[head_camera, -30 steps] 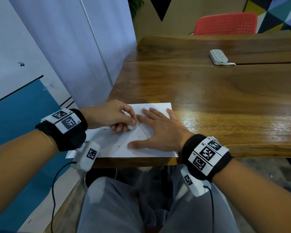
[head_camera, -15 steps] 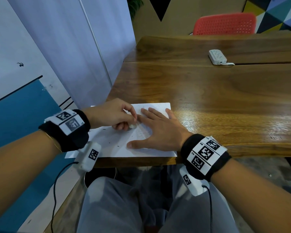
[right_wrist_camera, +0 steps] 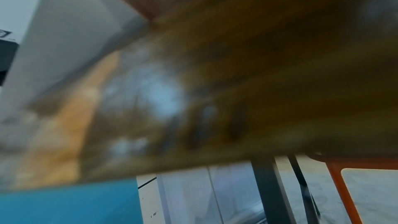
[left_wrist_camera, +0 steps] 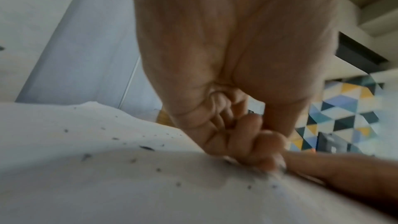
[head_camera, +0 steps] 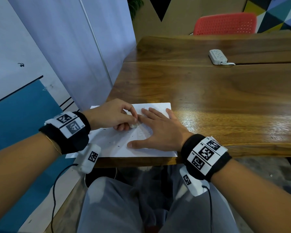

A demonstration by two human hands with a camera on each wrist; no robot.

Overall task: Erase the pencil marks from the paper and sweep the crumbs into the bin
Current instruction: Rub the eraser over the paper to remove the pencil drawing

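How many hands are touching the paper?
2. The left hand pinches an eraser near the paper's middle; the right hand lies flat beside it, holding the paper down.

The counter is dark wood with visible grain and a glossy varnish that throws back light. The paper on it is matt white, smooth, speckled with dark crumbs. The eraser looks white and dull. The wristbands are black cloth with matt printed tags. The power strip is smooth white plastic. The chair is red perforated plastic.
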